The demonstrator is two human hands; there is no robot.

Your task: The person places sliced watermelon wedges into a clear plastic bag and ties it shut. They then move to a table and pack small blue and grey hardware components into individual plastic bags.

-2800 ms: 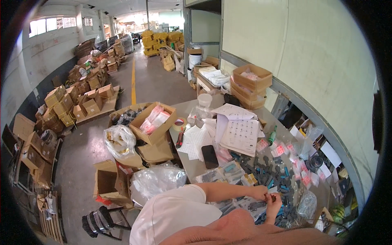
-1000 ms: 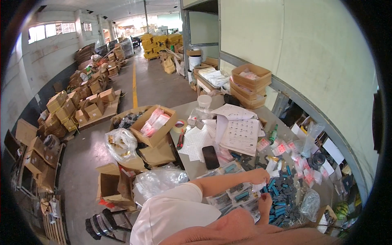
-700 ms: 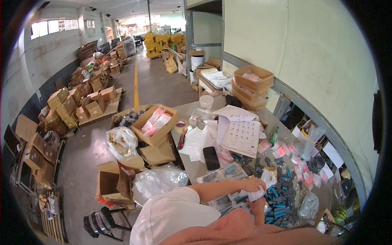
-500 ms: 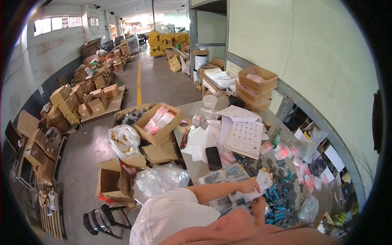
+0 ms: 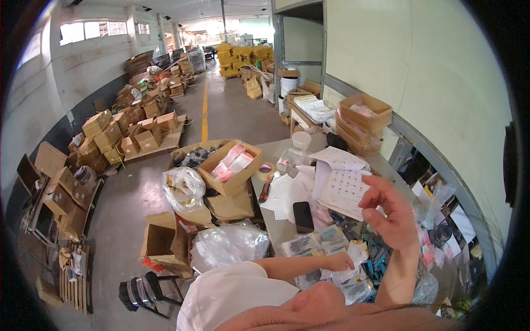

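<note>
Clear bags (image 5: 331, 234) of dark pieces (image 5: 301, 244) are lying on the table (image 5: 279, 217); beside it, a cardboard box (image 5: 237, 180) is holding pink packets (image 5: 234, 161). The right hand (image 5: 391, 216) is hovering half open, appearing empty; the left hand (image 5: 338, 262) is resting on the bags, fingers loosely extended, its grip being indiscernible.

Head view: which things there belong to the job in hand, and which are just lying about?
Likely in the job, nearest the left hand:
- clear bags
- blue and dark pieces

Seemingly just lying about:
- black phone
- tape roll
- plastic cup
</note>
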